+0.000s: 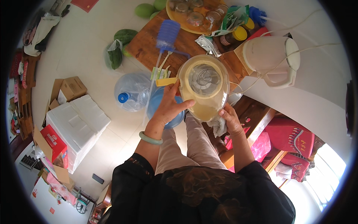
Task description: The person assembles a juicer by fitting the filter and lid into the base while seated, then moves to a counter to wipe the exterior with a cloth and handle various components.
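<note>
Between my hands is a clear plastic jug (203,106) with a cream ring round its mouth and a yellow piece (166,81) sticking out to the left. My left hand (170,103) closes on its left side, thumb over the wall and fingers by the yellow piece. On the lower right side, my right hand (232,118) grips the jug, its fingers partly hidden behind it. A greyish-white cloth (217,127) hangs beside that hand; whether the hand holds it is unclear. Under my left hand shows a blue water bottle (175,121), partly covered.
A wooden table (143,44) carries a blue hand pump (167,35), a tray of glass jars (174,20), yellow-lidded jars (239,33) and a cream kettle (270,56). A large clear water bottle (132,91), watermelons (126,36) and a white foam box (80,123) stand on the floor.
</note>
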